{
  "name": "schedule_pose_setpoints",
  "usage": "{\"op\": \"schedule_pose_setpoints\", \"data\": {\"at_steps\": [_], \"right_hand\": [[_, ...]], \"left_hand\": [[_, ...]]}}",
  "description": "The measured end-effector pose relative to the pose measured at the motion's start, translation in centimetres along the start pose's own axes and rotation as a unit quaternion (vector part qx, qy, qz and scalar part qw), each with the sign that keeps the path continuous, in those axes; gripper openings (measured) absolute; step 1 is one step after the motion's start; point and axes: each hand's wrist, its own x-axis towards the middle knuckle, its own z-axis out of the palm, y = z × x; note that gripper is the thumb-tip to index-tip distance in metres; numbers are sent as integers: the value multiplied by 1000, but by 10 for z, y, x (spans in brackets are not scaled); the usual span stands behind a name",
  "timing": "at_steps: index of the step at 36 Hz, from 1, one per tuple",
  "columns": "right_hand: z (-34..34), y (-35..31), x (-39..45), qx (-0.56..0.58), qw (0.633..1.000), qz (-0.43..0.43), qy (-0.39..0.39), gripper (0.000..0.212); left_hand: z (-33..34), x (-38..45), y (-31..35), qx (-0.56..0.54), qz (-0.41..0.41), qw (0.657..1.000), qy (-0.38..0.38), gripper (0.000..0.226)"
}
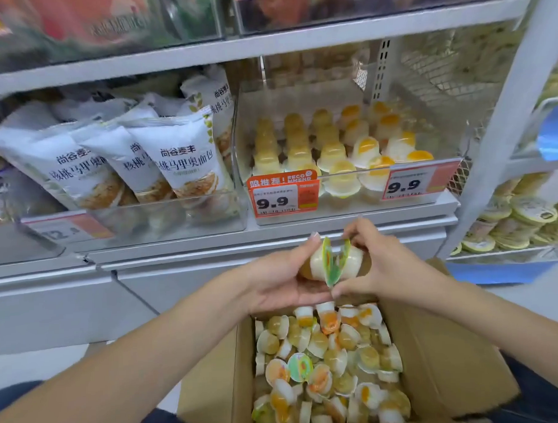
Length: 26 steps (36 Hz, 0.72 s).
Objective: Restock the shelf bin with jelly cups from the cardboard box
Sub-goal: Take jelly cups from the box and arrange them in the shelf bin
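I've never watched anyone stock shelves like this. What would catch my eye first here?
Probably the two jelly cups held lid to lid in mid-frame, the left hand gripping one and the right hand the other. Just below sits an open cardboard box heaped with more cups. Above, a clear shelf bin holds neat rows of them behind orange 9.9 price tags.

Matt brown cardboard box (434,348), glossy clear plastic jelly cups (324,361), transparent smooth shelf bin (340,206), glossy bread bags (181,157)
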Motion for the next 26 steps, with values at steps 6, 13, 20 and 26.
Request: {"op": "schedule_pose_setpoints", "data": {"at_steps": [6, 13, 20, 26], "right_hand": [[0, -8, -3, 61, 995, -79, 28, 66], [-12, -6, 2, 151, 986, -48, 52, 65], [-6, -6, -2, 212, 975, -49, 38, 73], [-5, -9, 5, 239, 969, -44, 43, 59]], "left_hand": [[14, -9, -4, 11, 56, 998, 25, 45], [18, -8, 8, -6, 80, 996, -27, 53], [20, -10, 1, 15, 120, 993, 2, 43], [20, -15, 4, -43, 104, 994, -8, 21]]}}
